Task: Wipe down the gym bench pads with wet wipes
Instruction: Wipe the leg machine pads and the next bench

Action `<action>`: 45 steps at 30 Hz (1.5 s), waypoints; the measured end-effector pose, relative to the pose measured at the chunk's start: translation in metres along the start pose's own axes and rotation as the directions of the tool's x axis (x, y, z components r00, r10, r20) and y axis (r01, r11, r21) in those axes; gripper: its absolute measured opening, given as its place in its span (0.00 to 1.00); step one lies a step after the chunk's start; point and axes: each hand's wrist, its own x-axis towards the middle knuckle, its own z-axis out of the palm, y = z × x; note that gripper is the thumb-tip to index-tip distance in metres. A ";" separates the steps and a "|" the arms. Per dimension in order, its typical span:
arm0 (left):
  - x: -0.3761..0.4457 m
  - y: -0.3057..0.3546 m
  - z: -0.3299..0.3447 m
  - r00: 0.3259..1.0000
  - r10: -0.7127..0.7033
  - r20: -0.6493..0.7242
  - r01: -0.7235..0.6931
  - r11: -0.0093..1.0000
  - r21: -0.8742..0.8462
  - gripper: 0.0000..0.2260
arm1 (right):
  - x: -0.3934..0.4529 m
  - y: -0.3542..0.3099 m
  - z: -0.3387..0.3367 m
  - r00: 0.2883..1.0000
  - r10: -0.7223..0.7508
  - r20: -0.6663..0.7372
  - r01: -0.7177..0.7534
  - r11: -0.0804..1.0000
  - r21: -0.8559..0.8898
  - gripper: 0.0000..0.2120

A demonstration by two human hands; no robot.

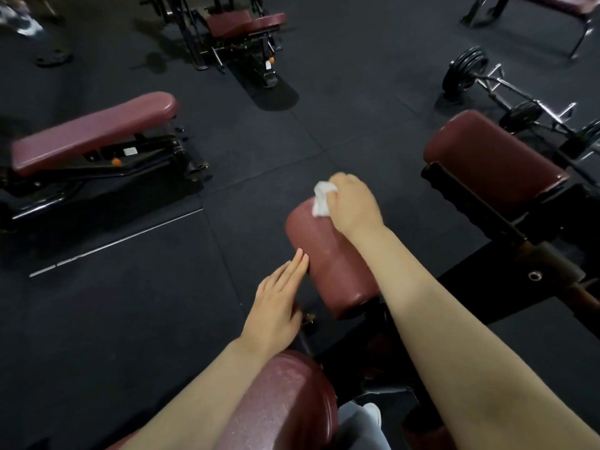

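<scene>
A maroon roller pad [328, 258] lies in the middle of the view on a dark frame. My right hand [352, 203] grips a crumpled white wet wipe [323, 198] and presses it on the pad's far end. My left hand [279, 303] has straight fingers whose tips touch the pad's left side. A second maroon pad [282, 407] sits below, under my left forearm. Another thick maroon pad [493, 160] stands to the right on the same machine.
A flat maroon bench [94, 131] stands at the left on black rubber flooring [130, 319]. A further machine with maroon pads [246, 22] is at the back. A barbell with black plates [467, 71] lies at the right rear. A shoe [371, 412] shows at the bottom.
</scene>
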 end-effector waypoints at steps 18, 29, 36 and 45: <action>0.006 0.010 0.005 0.995 0.072 -0.075 -0.072 0.997 -0.005 0.48 | 0.008 0.007 0.013 0.999 -0.033 0.014 0.033 0.999 0.027 0.11; -0.009 0.011 0.011 0.994 -0.071 -0.083 0.062 0.992 -0.108 0.42 | -0.155 0.041 -0.021 0.987 0.145 -0.066 -0.128 0.970 0.206 0.07; 0.028 0.028 -0.004 0.973 0.104 -0.204 -0.104 0.995 0.010 0.42 | -0.007 0.020 0.012 0.991 0.135 -0.005 -0.133 0.980 0.145 0.09; 0.008 0.013 0.016 0.984 -0.043 -0.175 0.035 0.998 -0.045 0.47 | -0.086 0.052 -0.012 0.998 0.052 0.018 -0.054 0.990 0.128 0.09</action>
